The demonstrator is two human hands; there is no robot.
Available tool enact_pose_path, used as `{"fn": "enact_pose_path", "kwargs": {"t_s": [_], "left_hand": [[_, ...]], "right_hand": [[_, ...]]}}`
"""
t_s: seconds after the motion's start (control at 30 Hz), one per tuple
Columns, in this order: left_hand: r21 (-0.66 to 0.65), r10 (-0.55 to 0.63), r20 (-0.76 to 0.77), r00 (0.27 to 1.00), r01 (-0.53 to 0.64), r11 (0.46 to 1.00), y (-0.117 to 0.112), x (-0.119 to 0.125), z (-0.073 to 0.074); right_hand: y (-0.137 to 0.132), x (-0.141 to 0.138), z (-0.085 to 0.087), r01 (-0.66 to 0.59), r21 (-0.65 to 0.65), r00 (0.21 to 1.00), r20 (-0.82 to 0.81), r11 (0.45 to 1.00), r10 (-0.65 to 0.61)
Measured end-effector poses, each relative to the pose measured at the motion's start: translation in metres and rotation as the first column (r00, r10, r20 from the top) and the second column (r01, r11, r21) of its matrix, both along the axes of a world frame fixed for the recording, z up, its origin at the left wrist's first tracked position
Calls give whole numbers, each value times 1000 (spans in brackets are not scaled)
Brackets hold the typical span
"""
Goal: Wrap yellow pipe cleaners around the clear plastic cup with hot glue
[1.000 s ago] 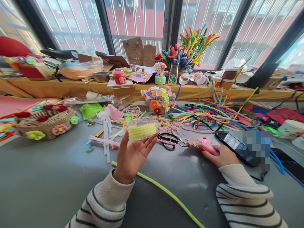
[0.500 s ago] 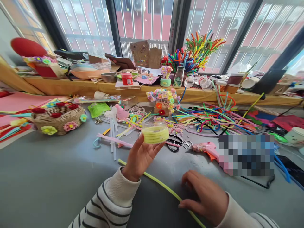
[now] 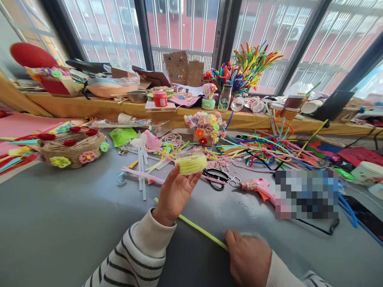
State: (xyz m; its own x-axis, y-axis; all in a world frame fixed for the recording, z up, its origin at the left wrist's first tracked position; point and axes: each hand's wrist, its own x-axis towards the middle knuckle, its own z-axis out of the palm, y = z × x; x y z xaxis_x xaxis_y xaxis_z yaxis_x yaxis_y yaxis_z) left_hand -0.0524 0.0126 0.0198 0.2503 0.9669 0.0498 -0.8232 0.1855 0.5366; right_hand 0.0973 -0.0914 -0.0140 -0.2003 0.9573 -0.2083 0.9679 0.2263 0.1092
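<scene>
My left hand (image 3: 175, 195) is raised above the table, its thumb and fingers closed around a small clear plastic cup (image 3: 191, 163). Rings of pale yellow pipe cleaner wrap the cup's side, and a bare clear rim shows on top. A loose yellow pipe cleaner (image 3: 203, 232) stretches diagonally beneath my left wrist. At its near end my right hand (image 3: 249, 257) is closed round it; the fingers are curled and partly blurred, so the exact hold is hidden.
Beyond my hands lie black-handled scissors (image 3: 216, 178), a pink glue gun (image 3: 257, 186) and a heap of coloured pipe cleaners (image 3: 257, 149). A woven basket (image 3: 74, 149) with flowers stands at left. White glue sticks (image 3: 141, 175) lie nearer. A phone (image 3: 363, 215) is at right.
My right hand has gone from spread fingers over the yellow pipe cleaner to a closed grip on it, and the strand now lies straighter. The cup has shifted slightly left and up.
</scene>
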Motion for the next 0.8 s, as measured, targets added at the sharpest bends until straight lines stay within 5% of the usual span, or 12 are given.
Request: {"fn": "enact_pose_path", "kwargs": {"t_s": [0.1,0.23,0.33,0.43,0.57,0.67,0.8], "left_hand": [[-1,63,27,998,-63,998,-1,-1,2],[1,155,71,985,-155,988,-4,-6,8],[-11,177,141,974,-178,984,-4,-12,11],[-38,137,197,971,-132,990,-4,-16,13],[38,9,172,985,-16,999,-4,-15,11],[36,-81,132,988,77,996,-5,-11,8],[-27,-123,88,988,126,992,-7,-5,5]], "right_hand": [[3,20,0,-3,-50,1000,-30,999,1],[9,73,16,-75,-14,897,-439,997,61],[11,100,36,-71,-168,655,-751,983,-81],[11,104,52,136,-270,297,-907,953,-299],[22,88,59,277,-248,-130,-967,928,-219],[41,78,62,272,-165,-281,-956,948,-86],[67,66,68,289,31,-370,-918,957,141]]}}
